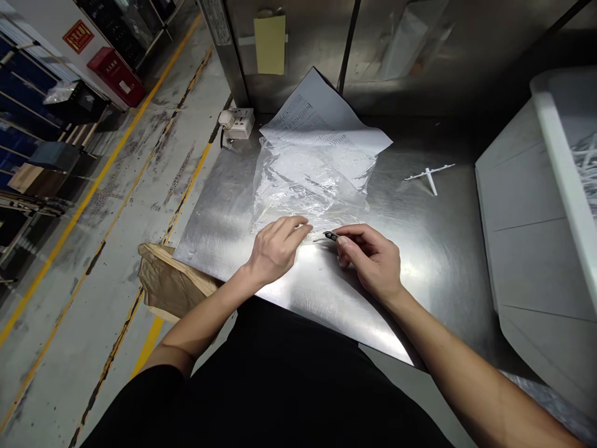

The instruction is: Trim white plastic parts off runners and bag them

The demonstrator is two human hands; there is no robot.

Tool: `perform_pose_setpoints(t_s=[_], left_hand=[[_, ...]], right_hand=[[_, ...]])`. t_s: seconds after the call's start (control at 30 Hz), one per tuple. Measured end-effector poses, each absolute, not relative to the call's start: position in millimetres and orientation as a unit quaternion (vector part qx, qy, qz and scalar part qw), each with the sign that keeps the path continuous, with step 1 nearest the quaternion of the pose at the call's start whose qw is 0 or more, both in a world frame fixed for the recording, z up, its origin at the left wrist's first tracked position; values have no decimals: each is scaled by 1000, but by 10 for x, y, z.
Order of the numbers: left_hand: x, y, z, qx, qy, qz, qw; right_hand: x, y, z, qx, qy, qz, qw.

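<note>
My right hand point(370, 255) is closed around a small black tool point(331, 236) with a narrow tip pointing left; its exact kind is hard to tell. To its left, my left hand point(277, 249) hovers at the near edge of a clear plastic bag point(310, 180), its thumb and fingers drawn together. Something small and pale may be between those fingertips, but I cannot make it out. The bag lies crumpled on the steel table point(448, 255) and appears to hold whitish contents. A printed paper sheet point(317, 118) rests at the bag's far side.
A white branched plastic piece point(430, 177) lies right of the bag. A large white bin point(527, 211) with white pieces borders the right side. A power socket point(240, 123) sits at the back left corner; a brown bag point(175, 280) stands below the table's left edge.
</note>
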State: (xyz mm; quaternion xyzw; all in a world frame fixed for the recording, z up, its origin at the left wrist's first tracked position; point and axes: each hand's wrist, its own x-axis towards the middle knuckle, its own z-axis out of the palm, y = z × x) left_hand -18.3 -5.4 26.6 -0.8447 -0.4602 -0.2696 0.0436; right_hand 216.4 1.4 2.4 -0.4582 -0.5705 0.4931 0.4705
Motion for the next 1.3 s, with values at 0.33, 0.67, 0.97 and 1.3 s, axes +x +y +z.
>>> perform_pose_setpoints(t_s=[0.33,0.67,0.97,1.3], left_hand=[[-5,-298,136,-900,-404,-139,-81],[190,-309,184,-909,-414,-27,-40],[84,-241,91,-896,-416,-151,29],[-137,-4,308,-837,-450,-298,91]], right_hand=[[2164,27,28,-459,-571,490,473],[2179,35,22,-455,-576,485,474],[2190,34,52,-458,-566,486,483],[2215,42,67,-466,-546,433,545]])
